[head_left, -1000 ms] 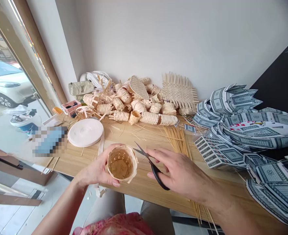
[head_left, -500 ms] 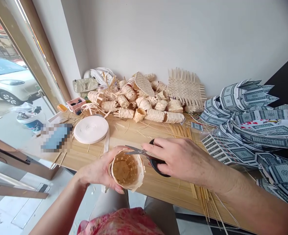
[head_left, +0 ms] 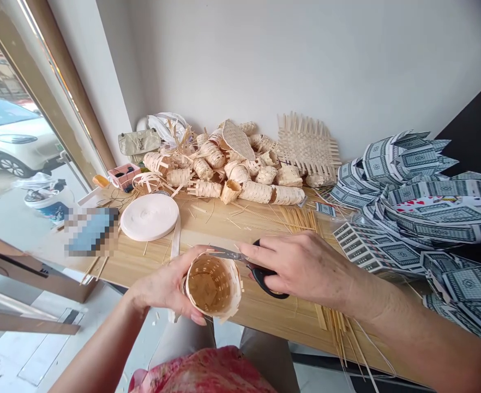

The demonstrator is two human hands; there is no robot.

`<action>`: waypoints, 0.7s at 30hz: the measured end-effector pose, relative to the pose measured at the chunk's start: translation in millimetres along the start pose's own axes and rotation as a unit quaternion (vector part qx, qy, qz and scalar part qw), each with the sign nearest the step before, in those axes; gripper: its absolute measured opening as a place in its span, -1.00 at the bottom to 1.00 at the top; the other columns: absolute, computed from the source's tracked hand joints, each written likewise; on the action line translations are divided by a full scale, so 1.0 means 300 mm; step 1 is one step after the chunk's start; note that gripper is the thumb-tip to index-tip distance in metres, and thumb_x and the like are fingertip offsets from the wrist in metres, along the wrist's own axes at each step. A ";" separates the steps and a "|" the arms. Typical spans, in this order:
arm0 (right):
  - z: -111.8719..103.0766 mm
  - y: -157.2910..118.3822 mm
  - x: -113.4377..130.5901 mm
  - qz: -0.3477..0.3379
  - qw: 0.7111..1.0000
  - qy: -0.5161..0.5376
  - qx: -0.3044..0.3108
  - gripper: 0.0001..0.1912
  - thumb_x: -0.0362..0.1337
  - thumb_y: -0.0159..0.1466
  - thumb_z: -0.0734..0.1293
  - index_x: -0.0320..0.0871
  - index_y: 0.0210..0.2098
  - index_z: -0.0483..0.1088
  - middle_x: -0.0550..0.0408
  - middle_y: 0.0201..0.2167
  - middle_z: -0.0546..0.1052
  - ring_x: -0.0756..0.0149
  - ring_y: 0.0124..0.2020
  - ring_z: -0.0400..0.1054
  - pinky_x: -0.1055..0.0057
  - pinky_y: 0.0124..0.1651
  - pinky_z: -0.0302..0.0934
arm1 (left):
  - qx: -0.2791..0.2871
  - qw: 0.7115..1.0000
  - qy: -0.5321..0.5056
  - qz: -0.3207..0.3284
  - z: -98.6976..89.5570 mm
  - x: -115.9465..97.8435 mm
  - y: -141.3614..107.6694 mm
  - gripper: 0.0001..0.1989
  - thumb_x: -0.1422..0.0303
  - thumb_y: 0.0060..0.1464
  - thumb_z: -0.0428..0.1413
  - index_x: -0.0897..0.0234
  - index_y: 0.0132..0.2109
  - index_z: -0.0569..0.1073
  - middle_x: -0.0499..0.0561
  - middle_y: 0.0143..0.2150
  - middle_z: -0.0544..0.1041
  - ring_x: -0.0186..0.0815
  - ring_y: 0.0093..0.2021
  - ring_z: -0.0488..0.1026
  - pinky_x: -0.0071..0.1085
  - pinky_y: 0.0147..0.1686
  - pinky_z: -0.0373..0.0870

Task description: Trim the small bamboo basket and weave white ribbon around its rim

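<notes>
My left hand [head_left: 169, 286] is wrapped round the left side of a small round woven basket [head_left: 234, 292]. Its open mouth tilts up toward me, and short strip ends stick out along the rim. In my right hand [head_left: 298, 267] is a pair of scissors [head_left: 260, 273] with black handles, my fingers through the loops. The blades point left and lie at the basket's upper rim, close to my left fingertips. The blades look nearly closed there; whether a strip is between them I cannot tell.
Behind my hands lies a white coil of flat strip [head_left: 149, 216]. Woven tubes [head_left: 259, 192] are heaped against the wall, with a flat woven piece [head_left: 306, 143] beside them. Folded playing-card pieces [head_left: 412, 202] fill the right side. Thin sticks [head_left: 341, 333] lie under my right forearm.
The scissor blades have come closer together at the basket's rim, and the handles have shifted slightly. The view has moved a little; my left hand keeps its hold on the basket.
</notes>
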State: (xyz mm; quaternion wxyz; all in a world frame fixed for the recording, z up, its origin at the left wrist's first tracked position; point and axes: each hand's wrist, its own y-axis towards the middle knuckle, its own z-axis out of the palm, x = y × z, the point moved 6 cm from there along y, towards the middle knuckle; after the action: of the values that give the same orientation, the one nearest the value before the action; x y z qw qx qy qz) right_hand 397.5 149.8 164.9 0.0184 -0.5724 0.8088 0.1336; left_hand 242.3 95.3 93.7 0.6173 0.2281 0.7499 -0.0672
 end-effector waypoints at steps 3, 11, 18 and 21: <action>-0.001 -0.007 0.002 -0.004 1.000 -0.001 -0.005 -0.67 -0.44 0.03 0.21 -0.08 -0.21 0.37 0.26 -0.56 0.41 0.42 -0.55 0.29 0.41 -0.53 -0.17 | -0.008 1.000 0.018 0.000 -0.006 0.010 -0.004 -0.10 0.17 -0.36 0.35 0.18 0.14 0.12 0.14 0.06 0.31 -0.05 0.08 0.27 -0.07 0.10 0.16; 0.008 -0.016 0.005 -0.020 1.000 -0.012 -0.014 -0.70 -0.45 0.08 0.22 -0.11 -0.20 0.37 0.25 -0.59 0.41 0.43 -0.56 0.30 0.43 -0.53 -0.13 | 0.003 1.000 0.023 0.021 -0.010 0.025 -0.007 -0.10 0.17 -0.38 0.35 0.18 0.14 0.15 0.14 0.07 0.30 -0.05 0.08 0.28 -0.10 0.09 0.19; 0.017 -0.007 -0.006 0.046 0.999 0.016 0.023 -0.73 -0.33 0.10 0.27 -0.03 -0.17 0.36 0.22 -0.47 0.44 0.38 -0.47 0.32 0.44 -0.50 -0.12 | 0.028 0.999 0.013 0.032 -0.008 -0.005 0.011 -0.11 0.22 -0.35 0.36 0.15 0.16 0.17 0.16 0.13 0.26 -0.02 0.12 0.25 -0.08 0.10 0.17; 0.015 -0.003 0.001 0.048 0.997 0.049 0.042 -0.70 -0.29 0.12 0.27 -0.03 -0.12 0.36 0.21 -0.47 0.43 0.37 -0.47 0.32 0.44 -0.49 -0.09 | 0.027 0.999 0.008 0.044 -0.006 -0.026 0.020 -0.12 0.24 -0.35 0.37 0.11 0.16 0.19 0.14 0.16 0.24 -0.02 0.15 0.23 -0.07 0.13 0.13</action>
State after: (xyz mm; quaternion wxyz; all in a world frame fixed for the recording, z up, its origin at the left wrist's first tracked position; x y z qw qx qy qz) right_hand 397.8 150.2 160.2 -0.0035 -0.5378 0.8400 0.0718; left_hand 244.2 99.2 102.6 0.6072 0.2782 0.7420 -0.0580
